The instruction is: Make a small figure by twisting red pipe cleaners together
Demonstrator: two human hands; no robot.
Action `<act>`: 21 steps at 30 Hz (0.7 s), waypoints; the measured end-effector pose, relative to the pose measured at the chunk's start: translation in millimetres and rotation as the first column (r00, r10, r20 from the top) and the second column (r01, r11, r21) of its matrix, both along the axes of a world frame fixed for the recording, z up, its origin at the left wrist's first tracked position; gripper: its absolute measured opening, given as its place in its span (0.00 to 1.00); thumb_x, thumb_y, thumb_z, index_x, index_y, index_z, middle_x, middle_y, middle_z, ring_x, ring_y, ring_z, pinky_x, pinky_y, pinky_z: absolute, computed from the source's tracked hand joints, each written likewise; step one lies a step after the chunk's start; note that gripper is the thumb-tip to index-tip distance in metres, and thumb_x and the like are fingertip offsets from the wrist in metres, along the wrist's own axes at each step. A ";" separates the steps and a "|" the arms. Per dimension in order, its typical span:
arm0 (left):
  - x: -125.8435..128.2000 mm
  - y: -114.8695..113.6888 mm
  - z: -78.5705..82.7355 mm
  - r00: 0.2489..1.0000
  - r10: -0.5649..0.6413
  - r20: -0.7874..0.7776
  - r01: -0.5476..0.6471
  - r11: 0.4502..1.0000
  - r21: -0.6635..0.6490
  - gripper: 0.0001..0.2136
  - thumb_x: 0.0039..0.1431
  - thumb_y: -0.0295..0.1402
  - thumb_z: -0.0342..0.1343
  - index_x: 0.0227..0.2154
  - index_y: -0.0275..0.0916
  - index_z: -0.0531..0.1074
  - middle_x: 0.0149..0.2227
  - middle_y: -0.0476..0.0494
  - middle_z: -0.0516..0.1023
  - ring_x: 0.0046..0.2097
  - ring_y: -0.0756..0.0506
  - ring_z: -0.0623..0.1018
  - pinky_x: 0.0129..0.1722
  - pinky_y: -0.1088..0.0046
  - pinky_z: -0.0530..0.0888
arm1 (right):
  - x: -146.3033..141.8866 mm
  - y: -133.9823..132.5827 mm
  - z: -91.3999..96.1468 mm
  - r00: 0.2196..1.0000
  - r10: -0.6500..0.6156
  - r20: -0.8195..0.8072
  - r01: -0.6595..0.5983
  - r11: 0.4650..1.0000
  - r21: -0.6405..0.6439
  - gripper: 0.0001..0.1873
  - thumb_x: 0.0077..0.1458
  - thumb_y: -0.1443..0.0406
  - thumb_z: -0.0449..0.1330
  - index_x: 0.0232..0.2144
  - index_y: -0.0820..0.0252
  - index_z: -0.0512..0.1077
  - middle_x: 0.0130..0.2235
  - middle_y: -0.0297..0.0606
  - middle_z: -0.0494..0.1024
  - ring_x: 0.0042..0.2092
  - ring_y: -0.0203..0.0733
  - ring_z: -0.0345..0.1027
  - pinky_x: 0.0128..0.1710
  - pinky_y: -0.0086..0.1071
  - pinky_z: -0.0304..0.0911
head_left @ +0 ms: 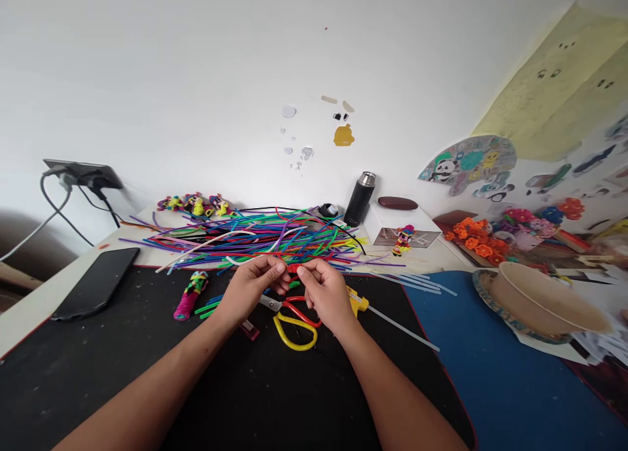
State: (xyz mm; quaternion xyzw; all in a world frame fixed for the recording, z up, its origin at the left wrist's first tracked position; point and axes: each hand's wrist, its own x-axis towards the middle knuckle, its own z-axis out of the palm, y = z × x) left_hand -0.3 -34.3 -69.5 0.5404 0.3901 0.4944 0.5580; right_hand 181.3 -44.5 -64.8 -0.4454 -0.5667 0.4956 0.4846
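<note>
Between my two hands is a small red piece (293, 268), seemingly a bent pipe cleaner, held above the black mat (245, 398). My left hand (252, 282) pinches its left side between thumb and finger. On the other side my right hand (324, 288) grips it the same way. Below them lie scissors (298, 346) with one red and one yellow handle, partly covered by my fingers. Short blue and green pipe cleaners (209, 307) rest beside my left wrist. A yellow glue gun (358, 302) with a clear glue stick shows behind my right hand.
A heap of colourful pipe cleaners (275, 235) spreads along the wall. Left are a phone (101, 284) and a pink-bodied figure (189, 296). A black flask (360, 200) stands by a white box (424, 228). Right, a round bowl (544, 300) sits near the blue mat (471, 346).
</note>
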 end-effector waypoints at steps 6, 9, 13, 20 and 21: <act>0.6 -0.7 0.7 1.000 0.003 -0.001 -0.003 1.000 0.007 0.17 0.58 0.48 0.68 0.32 0.38 0.78 0.29 0.45 0.82 0.29 0.46 0.80 0.32 0.70 0.79 | -0.9 -0.8 -1.3 1.000 0.005 0.008 -0.005 1.000 0.001 0.16 0.61 0.51 0.61 0.33 0.57 0.70 0.17 0.23 0.64 0.16 0.31 0.55 0.18 0.27 0.49; 0.9 -0.8 1.8 1.000 0.008 -0.011 -0.008 1.000 0.012 0.16 0.58 0.48 0.69 0.31 0.38 0.78 0.28 0.46 0.82 0.29 0.46 0.80 0.32 0.70 0.79 | -1.6 -1.8 -2.8 1.000 -0.003 0.030 0.003 1.000 0.012 0.17 0.62 0.50 0.61 0.33 0.57 0.70 0.18 0.23 0.65 0.16 0.32 0.55 0.18 0.27 0.50; 1.1 -1.5 4.1 1.000 0.017 -0.021 -0.017 0.999 0.027 0.16 0.57 0.47 0.69 0.31 0.38 0.78 0.28 0.46 0.82 0.29 0.46 0.80 0.32 0.70 0.79 | -1.9 -2.4 -4.9 0.997 -0.024 0.069 0.021 0.999 0.041 0.16 0.62 0.50 0.61 0.33 0.56 0.71 0.18 0.23 0.64 0.17 0.33 0.56 0.19 0.28 0.52; 2.4 -4.0 7.0 0.999 0.033 -0.031 -0.032 0.999 0.020 0.17 0.53 0.47 0.72 0.29 0.38 0.79 0.26 0.46 0.81 0.28 0.47 0.80 0.31 0.71 0.79 | -2.0 -1.3 -7.6 0.995 -0.011 0.095 0.006 0.998 0.057 0.15 0.64 0.52 0.60 0.34 0.56 0.71 0.19 0.24 0.64 0.17 0.33 0.56 0.20 0.29 0.51; 2.3 -3.9 7.1 0.999 0.034 -0.035 -0.033 0.999 0.013 0.17 0.53 0.47 0.72 0.28 0.38 0.78 0.26 0.46 0.81 0.28 0.47 0.79 0.30 0.71 0.79 | -2.0 -0.9 -8.3 0.995 -0.010 0.097 0.004 0.998 0.059 0.15 0.64 0.52 0.60 0.34 0.55 0.71 0.19 0.24 0.64 0.17 0.33 0.56 0.20 0.29 0.51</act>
